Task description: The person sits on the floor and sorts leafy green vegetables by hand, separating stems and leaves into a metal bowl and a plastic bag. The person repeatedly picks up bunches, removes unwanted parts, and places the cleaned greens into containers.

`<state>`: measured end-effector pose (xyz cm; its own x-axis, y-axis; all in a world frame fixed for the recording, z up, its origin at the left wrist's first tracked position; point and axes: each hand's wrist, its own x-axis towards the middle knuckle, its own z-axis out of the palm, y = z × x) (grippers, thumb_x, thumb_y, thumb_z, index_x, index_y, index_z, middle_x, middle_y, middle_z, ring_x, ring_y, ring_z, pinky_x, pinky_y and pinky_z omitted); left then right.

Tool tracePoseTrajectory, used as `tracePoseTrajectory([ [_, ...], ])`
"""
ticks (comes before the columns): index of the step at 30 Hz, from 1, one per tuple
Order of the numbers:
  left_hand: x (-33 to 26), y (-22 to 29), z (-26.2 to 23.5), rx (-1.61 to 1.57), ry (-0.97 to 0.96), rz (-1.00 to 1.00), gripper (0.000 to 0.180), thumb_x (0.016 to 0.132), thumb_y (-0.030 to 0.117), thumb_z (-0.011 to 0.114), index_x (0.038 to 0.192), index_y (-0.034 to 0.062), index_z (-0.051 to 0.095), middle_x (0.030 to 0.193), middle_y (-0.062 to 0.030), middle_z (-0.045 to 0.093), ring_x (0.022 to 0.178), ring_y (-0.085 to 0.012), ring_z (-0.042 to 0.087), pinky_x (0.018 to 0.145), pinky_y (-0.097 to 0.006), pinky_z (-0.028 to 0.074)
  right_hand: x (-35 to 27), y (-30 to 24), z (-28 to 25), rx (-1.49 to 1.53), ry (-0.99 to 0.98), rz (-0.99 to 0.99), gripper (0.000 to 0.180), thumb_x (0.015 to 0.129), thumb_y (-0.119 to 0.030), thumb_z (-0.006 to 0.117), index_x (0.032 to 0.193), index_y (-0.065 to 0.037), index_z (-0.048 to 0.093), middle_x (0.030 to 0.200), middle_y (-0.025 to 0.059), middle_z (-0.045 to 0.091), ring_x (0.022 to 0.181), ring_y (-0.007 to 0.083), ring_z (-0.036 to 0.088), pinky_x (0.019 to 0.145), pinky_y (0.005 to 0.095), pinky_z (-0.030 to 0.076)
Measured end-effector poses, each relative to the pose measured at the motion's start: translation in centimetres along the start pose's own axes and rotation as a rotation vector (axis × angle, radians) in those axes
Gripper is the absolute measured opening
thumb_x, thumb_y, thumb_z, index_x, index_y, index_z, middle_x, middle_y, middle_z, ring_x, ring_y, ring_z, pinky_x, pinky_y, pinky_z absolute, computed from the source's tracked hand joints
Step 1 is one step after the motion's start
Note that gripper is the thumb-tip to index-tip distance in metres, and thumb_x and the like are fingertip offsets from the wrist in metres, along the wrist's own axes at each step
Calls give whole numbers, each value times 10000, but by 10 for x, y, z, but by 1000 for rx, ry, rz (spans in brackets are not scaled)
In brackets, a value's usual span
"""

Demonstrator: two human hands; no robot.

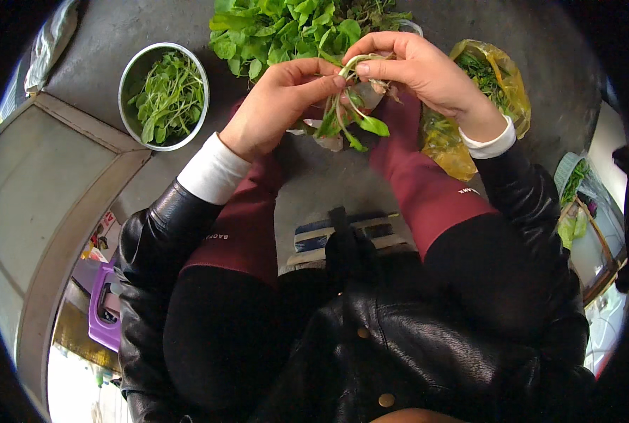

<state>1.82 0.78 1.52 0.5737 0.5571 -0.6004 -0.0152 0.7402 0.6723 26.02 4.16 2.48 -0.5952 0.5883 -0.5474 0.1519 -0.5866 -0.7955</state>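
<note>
Between my hands hangs a small leafy green plant point(373, 125) with pale stems, its leaves drooping downward. My left hand point(286, 97) pinches the stems between thumb and forefinger. My right hand point(421, 76) grips the pale, root-like end, its fingertips close to those of the left. Just beyond them a heap of leafy greens point(279, 35) lies on the ground, with darker, finer stems at its right. To the left stands a round metal bowl point(122, 106) holding loose picked greens point(170, 99).
A yellow plastic bag point(519, 95) with green scraps lies right of my right wrist. My knees in maroon boots point(240, 225) flank the space below my hands. A framed panel point(53, 169) stands at the left, a purple plastic item point(101, 307) below it. More vegetables point(574, 180) sit far right.
</note>
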Motion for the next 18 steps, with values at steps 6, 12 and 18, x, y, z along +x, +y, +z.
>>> tracePoseTrajectory([
  [6, -4, -2, 0, -109, 3, -47, 175, 1032, 188, 563, 1108, 51, 640, 908, 2, 677, 787, -70, 623, 691, -204, 490, -2, 3, -8, -135, -48, -40, 333, 917, -129, 668, 1238, -39, 668, 950, -7, 699, 820, 34, 607, 655, 184, 447],
  [12, 0, -12, -7, -33, 8, -14, 167, 1036, 187, 548, 1104, 54, 623, 902, 10, 638, 761, -69, 605, 688, -216, 492, -4, 1, -16, -144, -222, 6, 414, 902, -92, 633, 1313, -45, 628, 923, -17, 685, 795, 33, 587, 651, 188, 432],
  [18, -4, -7, -2, 124, 35, 17, 240, 1053, 271, 530, 1060, 60, 645, 760, 57, 516, 639, -38, 452, 582, -195, 362, -5, -7, -6, -152, -178, 79, 418, 948, -111, 622, 1360, -49, 588, 888, -27, 642, 762, 26, 543, 641, 181, 403],
])
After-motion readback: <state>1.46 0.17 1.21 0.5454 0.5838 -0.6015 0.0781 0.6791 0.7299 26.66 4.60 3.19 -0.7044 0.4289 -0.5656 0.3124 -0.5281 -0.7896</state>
